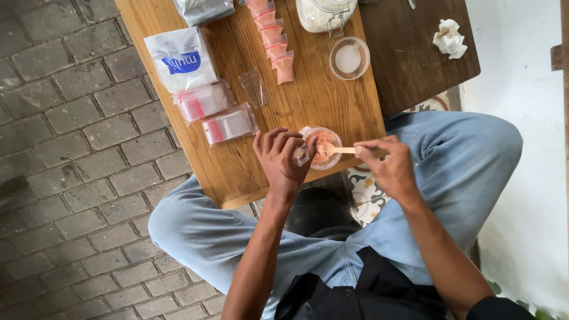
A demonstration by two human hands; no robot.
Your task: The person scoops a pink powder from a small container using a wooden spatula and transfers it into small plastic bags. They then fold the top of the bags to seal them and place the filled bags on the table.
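right hand dips wooden spoon into pink powder cup.

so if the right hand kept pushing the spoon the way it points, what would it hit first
The right hand aims the wooden spoon left, into the small clear cup of pink powder. Going on, it would likely meet the cup's far wall, then the left hand behind it; depth is hard to judge.
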